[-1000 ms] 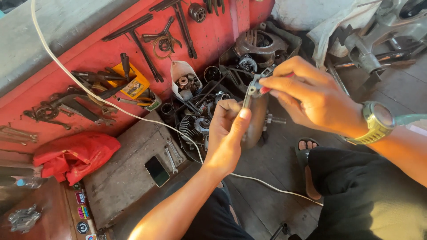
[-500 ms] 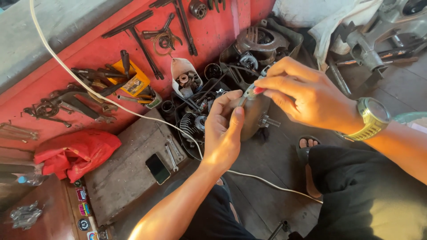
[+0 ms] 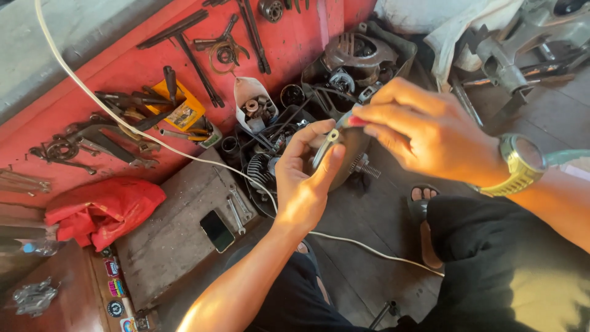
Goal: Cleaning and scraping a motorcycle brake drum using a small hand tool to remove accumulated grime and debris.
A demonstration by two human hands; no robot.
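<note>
Head view, seen from beside the seated person: nearest were the dark trousers (image 3: pixel 504 270) and a sandalled foot (image 3: pixel 420 203) on the concrete floor. Just above, the left hand (image 3: pixel 304 184) was curled round a dark round motor part (image 3: pixel 359 154), whose threaded shaft poked out at 3 o'clock. The right hand (image 3: pixel 424 132), a yellow-green wristwatch (image 3: pixel 522 163) on its wrist, pinched a slim red-handled tool (image 3: pixel 337 130) between thumb and fingertips. The tool's metal end lay against the part's rim beside the left thumb.

By the look of it, the step in hand was working that tip at the rim. Any next move would call for a firm left grip and small, steady pressure, since the tip could slip toward the thumb.

At 9 o'clock of the hands lay a wooden block (image 3: pixel 166 246) with a phone (image 3: pixel 216 230) and 2 small spanners (image 3: pixel 236 212) on it, and a white cable (image 3: pixel 184 154) crossed the scene. Beyond sat a tray of engine parts (image 3: pixel 264 169). Farther off at 10 o'clock were a red bag (image 3: pixel 101 209) and a red board (image 3: pixel 295 37) strewn with wrenches.
</note>
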